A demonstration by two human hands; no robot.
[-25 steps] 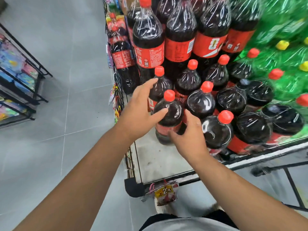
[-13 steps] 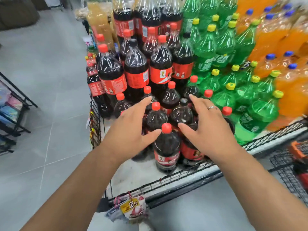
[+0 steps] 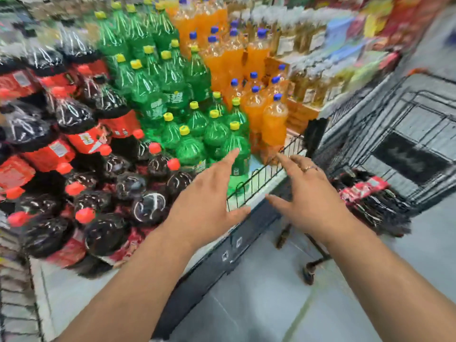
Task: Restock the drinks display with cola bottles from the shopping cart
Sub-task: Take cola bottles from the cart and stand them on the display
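The drinks display [image 3: 74, 292] fills the left and far scene, with its own cola bottles [image 3: 103, 169] at left, green bottles [image 3: 172, 95] in the middle and orange bottles [image 3: 271, 119] at right, all upright. The shopping cart [image 3: 419, 107] stands at right, just beside the display's near-right corner. The cart's cola bottles [image 3: 370, 196] lie low in its basket, apparently on their sides; blur hides their exact axis. Your left hand [image 3: 204, 203] and right hand [image 3: 308, 193] hover by the wire rail [image 3: 261, 172], fingers spread and straight, holding nothing. The cart's cola bottles lie right of your fingers and lower, apart from both hands. Your right hand is the nearer of the 2, so it likely leads the reach. A ring [image 3: 309, 168] sits on 1 right finger.
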